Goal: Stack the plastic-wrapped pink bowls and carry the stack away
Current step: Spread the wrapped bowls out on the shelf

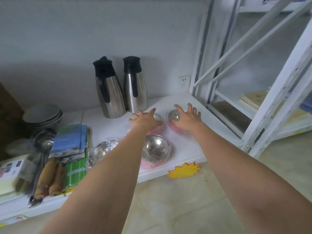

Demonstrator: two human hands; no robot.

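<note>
Several plastic-wrapped bowls, pink outside and shiny steel inside, lie on a low white shelf (185, 146). My left hand (145, 119) hovers with spread fingers over the back-left bowl (157, 117), mostly hiding it. My right hand (186, 116) is spread over the back-right bowl (173, 116); whether it touches is unclear. A third bowl (156, 150) sits in front, near the shelf's edge, between my forearms. A fourth wrapped bowl (103, 150) lies to the left, partly behind my left forearm.
Two steel thermos jugs (109, 92) (134, 85) stand at the back against the wall. Grey bowls (43, 114), ladles (43, 141), sponge packs (70, 141) and wooden-handled tools crowd the left. A white metal rack (263, 105) stands at the right. A yellow star tag (184, 170) is on the shelf's edge.
</note>
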